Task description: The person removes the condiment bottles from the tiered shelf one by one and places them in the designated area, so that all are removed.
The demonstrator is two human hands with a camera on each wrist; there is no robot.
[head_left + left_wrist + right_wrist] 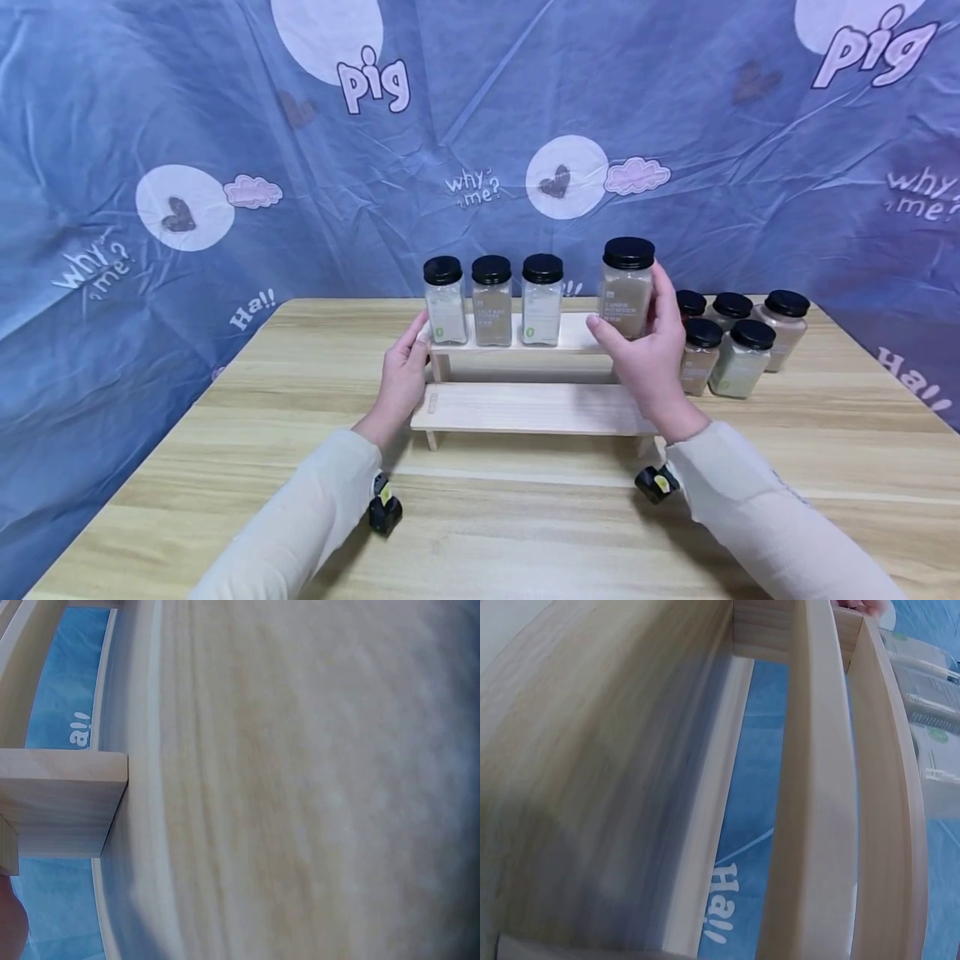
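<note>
My right hand grips a square spice jar with brown contents and a black lid. The jar is upright at the right end of the upper step of a two-tier wooden rack; whether its base touches the wood is hidden. At the rack's left end, my left hand holds the edge of the upper step, its fingers partly hidden. Three more jars stand in a row on that step: a pale one, a brown one and another pale one.
Several black-lidded jars stand grouped on the wooden table, right of the rack. Close behind the table hangs a blue printed cloth. Dark wrist cameras show below both sleeves.
</note>
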